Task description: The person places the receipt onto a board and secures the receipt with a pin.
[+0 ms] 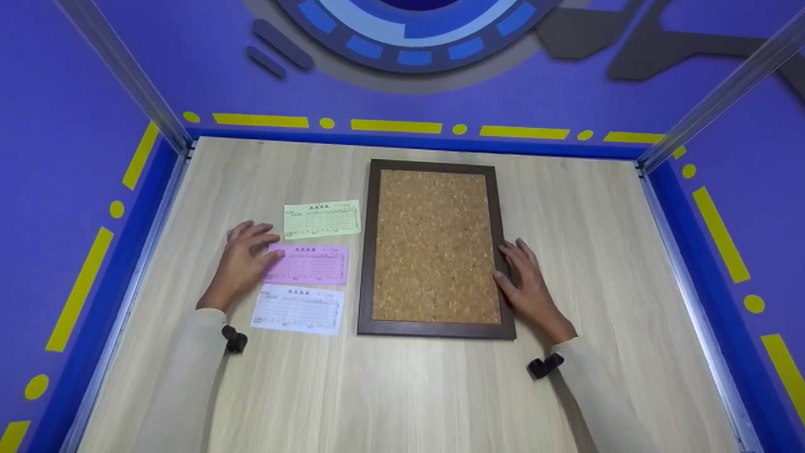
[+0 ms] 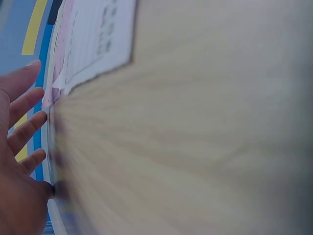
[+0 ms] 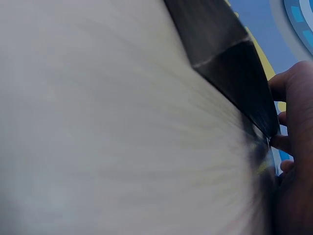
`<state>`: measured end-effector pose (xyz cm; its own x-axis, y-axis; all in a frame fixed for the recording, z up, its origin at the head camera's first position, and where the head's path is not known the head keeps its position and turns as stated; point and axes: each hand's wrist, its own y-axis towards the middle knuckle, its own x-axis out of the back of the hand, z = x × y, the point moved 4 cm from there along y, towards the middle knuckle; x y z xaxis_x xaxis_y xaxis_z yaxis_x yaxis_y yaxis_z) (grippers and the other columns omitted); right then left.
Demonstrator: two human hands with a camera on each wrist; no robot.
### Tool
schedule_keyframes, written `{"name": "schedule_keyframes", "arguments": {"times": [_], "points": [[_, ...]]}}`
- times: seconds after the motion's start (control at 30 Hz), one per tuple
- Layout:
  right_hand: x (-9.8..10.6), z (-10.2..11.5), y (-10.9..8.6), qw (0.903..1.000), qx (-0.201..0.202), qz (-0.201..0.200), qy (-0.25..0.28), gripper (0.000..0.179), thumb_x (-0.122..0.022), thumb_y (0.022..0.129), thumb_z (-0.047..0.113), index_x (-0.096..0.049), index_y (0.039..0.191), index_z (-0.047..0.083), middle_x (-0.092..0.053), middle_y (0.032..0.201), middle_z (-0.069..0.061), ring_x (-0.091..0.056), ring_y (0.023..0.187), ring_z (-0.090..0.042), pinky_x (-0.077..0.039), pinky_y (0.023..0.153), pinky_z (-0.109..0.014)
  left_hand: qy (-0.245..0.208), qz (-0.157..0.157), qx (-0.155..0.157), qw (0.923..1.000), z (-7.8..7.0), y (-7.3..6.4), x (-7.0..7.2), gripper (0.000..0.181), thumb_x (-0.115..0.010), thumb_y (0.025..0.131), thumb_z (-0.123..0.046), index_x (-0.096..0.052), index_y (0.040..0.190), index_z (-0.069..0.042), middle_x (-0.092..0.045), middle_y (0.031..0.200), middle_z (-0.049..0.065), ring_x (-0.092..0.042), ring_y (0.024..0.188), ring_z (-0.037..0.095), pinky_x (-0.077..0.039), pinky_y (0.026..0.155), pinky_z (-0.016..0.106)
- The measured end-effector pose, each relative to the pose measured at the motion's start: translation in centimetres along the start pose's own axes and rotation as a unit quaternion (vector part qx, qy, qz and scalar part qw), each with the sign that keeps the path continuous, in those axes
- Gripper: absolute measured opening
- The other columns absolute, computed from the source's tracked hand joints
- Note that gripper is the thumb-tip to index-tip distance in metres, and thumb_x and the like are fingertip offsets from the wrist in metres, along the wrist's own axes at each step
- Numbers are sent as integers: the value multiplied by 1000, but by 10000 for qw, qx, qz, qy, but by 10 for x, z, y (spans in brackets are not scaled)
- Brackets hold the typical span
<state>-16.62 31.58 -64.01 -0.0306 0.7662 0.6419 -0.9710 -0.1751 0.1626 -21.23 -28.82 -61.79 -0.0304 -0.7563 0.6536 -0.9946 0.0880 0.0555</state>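
Note:
A cork board [image 1: 437,248] in a dark brown frame lies flat on the table. My right hand [image 1: 528,286] is at the board's right side, thumb on the frame edge and fingers along its outer side; in the right wrist view the hand [image 3: 301,147] is beside the dark frame [image 3: 220,44]. To the board's left lie a green slip [image 1: 322,219], a pink slip [image 1: 311,265] and a white slip [image 1: 299,309], all printed with forms. My left hand [image 1: 242,261] has loosely bent fingers, its thumb over the pink slip's left edge; whether it touches is unclear.
The wood-grain table [image 1: 402,390] is enclosed by blue-purple panels [image 1: 207,75] with yellow marks at the back and sides. Metal posts [image 1: 126,69] stand at the back corners. A small black camera sits on each wrist.

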Motion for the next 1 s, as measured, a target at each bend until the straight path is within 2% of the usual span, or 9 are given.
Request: {"name": "schedule_keyframes", "arguments": {"times": [0.27, 0.5, 0.67, 0.9, 1.0], "points": [[0, 1, 0, 9999, -126, 93, 18, 57, -69, 110, 20, -52, 162, 5, -42, 173, -17, -17, 168, -37, -18, 132, -65, 165, 1, -254, 9995, 0, 0, 1, 39, -84, 96, -7, -75, 132, 7, -59, 159, 21, -29, 162, 46, -1, 135, 63], [0, 1, 0, 9997, -183, 157, 28, 58, -69, 110, 20, -51, 162, 5, -41, 173, -17, -16, 168, -39, -18, 132, -66, 192, 7, -157, 9997, 2, -1, 1, 34, -83, 97, -5, -76, 129, 4, -59, 160, 18, -29, 163, 44, -1, 136, 59], [0, 2, 0, 9997, -209, 142, -2, 57, -69, 110, 21, -51, 163, 6, -40, 174, -16, -16, 168, -37, -18, 132, -66, 123, -21, -177, 9998, 0, -1, 1, 25, -83, 96, -3, -78, 120, 2, -60, 159, 19, -30, 162, 45, -2, 135, 60], [0, 1, 0, 9999, -130, 77, -42, 58, -71, 109, 22, -52, 161, 4, -42, 172, -20, -19, 167, -41, -19, 131, -69, -48, -161, -248, 9996, -2, 0, 1, 14, -82, 94, 3, -76, 107, 4, -63, 154, 21, -33, 159, 45, -16, 133, 62], [-1, 1, 0, 9999, -100, 65, -46, 58, -71, 109, 22, -52, 161, 4, -42, 172, -20, -20, 167, -42, -20, 130, -69, -106, -270, -320, 9991, -2, 0, 1, 10, -80, 95, 4, -75, 103, 4, -65, 151, 22, -36, 158, 45, -18, 132, 62]]}}
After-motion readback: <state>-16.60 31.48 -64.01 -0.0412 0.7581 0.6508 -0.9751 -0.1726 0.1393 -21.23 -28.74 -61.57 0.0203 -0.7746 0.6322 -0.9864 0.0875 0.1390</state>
